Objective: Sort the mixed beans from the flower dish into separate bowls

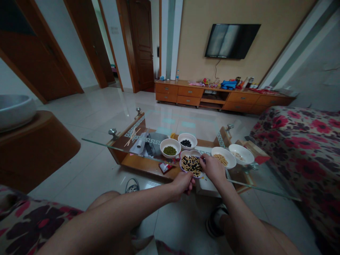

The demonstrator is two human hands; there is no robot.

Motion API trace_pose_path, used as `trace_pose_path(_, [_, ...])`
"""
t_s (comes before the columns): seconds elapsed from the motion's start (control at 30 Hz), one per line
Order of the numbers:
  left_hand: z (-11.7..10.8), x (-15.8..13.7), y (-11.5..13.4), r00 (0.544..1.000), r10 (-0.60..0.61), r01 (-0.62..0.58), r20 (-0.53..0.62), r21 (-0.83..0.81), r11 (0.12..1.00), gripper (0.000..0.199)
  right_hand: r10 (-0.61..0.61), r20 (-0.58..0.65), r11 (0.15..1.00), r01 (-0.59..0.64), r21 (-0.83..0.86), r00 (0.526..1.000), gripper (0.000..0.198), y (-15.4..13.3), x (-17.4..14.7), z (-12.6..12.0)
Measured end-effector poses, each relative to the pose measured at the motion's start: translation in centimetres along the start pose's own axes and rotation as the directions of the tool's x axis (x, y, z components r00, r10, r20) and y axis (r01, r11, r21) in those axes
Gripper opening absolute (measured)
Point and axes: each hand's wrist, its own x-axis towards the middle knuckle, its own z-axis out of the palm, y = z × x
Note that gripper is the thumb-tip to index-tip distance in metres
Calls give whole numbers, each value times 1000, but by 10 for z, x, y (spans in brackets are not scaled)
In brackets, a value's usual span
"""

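A scalloped bowl (181, 165) with a purple rim holds mixed black and pale yellow beans (191, 165) near the glass table's front edge. My left hand (183, 185) is closed at its near rim, thumb at the edge and fingers curled below. Over the bowl's right side is my right hand (214, 168), fingertips pinched together; what they hold is hidden. Behind stand a white bowl of green beans (169, 151) and one of black beans (186, 143). To the right are a bowl of yellow beans (221, 159) and a bowl with a few pale pieces (238, 156).
The glass table (265, 189) has metal knobs and a lower wooden shelf. Wooden sticks (132, 137) and a red packet (165, 167) show at its left part. A flowered sofa (305, 141) stands right; a low cabinet (190, 92) lines the far wall.
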Motion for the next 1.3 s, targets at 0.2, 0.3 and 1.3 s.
trace_pose_path(0.2, [0, 2, -1, 1000, -4, 4, -5, 2, 1000, 30, 0, 0, 1000, 0, 1, 1000, 27, 0, 0, 0])
trace_pose_path(0.3, [0, 3, -1, 1000, -3, 3, -4, 1, 1000, 31, 4, 3, 1000, -4, -1, 1000, 28, 1, -1, 0])
trace_pose_path(1.3, [1, 5, -4, 1000, 27, -27, 12, -36, 999, 33, -72, -171, 960, 115, 257, 983, 28, -39, -3, -7])
